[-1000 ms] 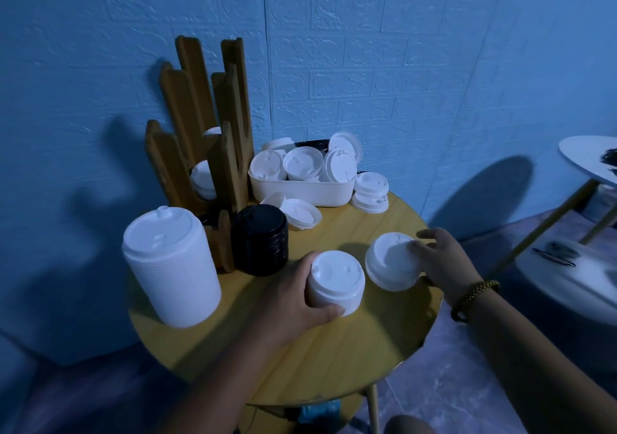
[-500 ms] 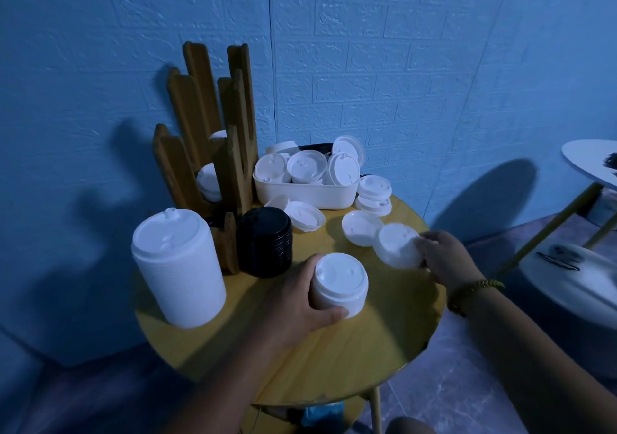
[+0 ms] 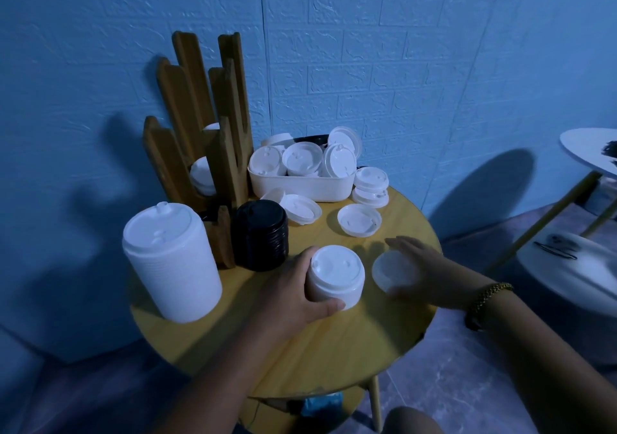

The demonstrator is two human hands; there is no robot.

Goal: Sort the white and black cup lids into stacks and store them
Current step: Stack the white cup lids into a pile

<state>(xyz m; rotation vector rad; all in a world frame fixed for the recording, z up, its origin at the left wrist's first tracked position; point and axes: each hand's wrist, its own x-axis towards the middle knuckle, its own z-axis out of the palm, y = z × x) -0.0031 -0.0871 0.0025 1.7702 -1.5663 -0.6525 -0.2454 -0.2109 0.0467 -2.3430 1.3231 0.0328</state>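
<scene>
My left hand (image 3: 293, 296) grips a short stack of white lids (image 3: 335, 276) standing near the front of the round wooden table (image 3: 334, 343). Just right of it, my right hand (image 3: 420, 273) holds a single white lid (image 3: 394, 270), tilted and slightly blurred. A tall stack of white lids (image 3: 172, 261) stands at the left, a black lid stack (image 3: 259, 234) behind my left hand. One white lid (image 3: 359, 220) lies upside down on the table. A white tub (image 3: 300, 185) at the back is full of loose white lids.
A wooden slatted lid holder (image 3: 207, 126) stands at the back left with white lids in its slots. More white lids (image 3: 370, 186) sit stacked right of the tub, others (image 3: 300, 208) in front of it. A white side table (image 3: 591, 153) stands at the far right.
My right hand has carried a white lid from further back on the table toward the short stack. One lid stays behind, upside down. My left hand keeps its grip on the stack.
</scene>
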